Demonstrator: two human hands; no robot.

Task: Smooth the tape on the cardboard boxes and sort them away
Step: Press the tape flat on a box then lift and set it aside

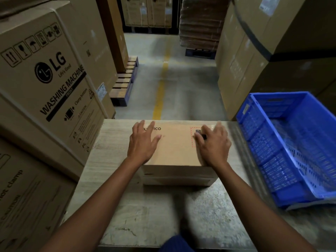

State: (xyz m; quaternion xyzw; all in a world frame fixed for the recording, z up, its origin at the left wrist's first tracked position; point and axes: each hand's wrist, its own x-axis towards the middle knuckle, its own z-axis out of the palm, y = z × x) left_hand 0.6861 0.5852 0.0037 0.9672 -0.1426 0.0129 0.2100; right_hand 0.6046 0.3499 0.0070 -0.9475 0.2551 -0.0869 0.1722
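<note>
item: my left hand [143, 142] spread flat on brown rectangular cardboard box [174, 148], steadying it; right hand [213, 142] opposite, pinching small dark marker-like object [199, 133].

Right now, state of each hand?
Left hand: open, flat on the box top, holding nothing.
Right hand: open, on the box top; a small dark thing sits under its fingers, grip cannot be told.

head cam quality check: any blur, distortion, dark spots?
Head view: wide-angle bowing bends the stacked cartons at both edges; blue crate is motion-smeared, as is the table near it; upper corners fall dark; both hands, left hand and right hand, and the cardboard box are fairly sharp, evenly lit.
</note>
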